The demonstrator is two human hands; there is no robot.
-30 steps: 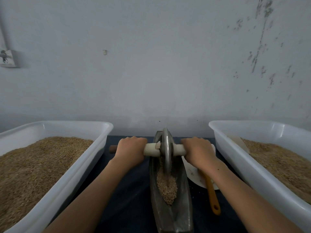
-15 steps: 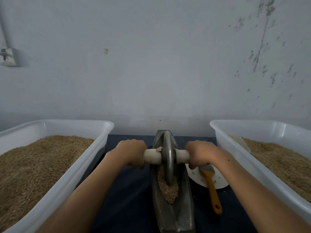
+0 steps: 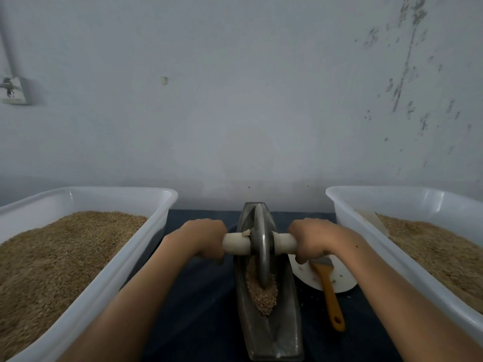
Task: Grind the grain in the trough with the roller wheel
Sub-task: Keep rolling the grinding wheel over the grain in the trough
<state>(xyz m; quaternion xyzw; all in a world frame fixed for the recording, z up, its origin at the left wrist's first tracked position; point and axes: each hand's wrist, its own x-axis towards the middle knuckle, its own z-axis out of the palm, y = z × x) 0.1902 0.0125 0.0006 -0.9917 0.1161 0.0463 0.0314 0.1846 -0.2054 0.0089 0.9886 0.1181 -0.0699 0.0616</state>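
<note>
- Since a second ago, your wheel point(image 3: 262, 246) is rolling back toward you along the trough point(image 3: 269, 333), and both wrists are dropping lower as it comes.
- Your wheel is standing upright in the groove, its lower edge biting into the far part of the grain point(image 3: 262, 296) heaped in the trough's middle.
- Your left hand point(image 3: 206, 239) is clenching the pale handle point(image 3: 236, 243) on its side of the wheel; your right hand point(image 3: 311, 240) is grasping the other end.
- You are probably mid-stroke, so keep pressing evenly through both fists; uneven weight would likely tilt the wheel against the trough wall.
- Try carrying the stroke on through the near tip of the heap, where kernels look whole.
- Beside your right wrist a brush point(image 3: 328, 288) is lying across a white plate point(image 3: 339, 282); avoid knocking it.
- Two white tubs of grain are flanking you, left tub point(image 3: 109, 286) and right tub point(image 3: 392, 246).
</note>
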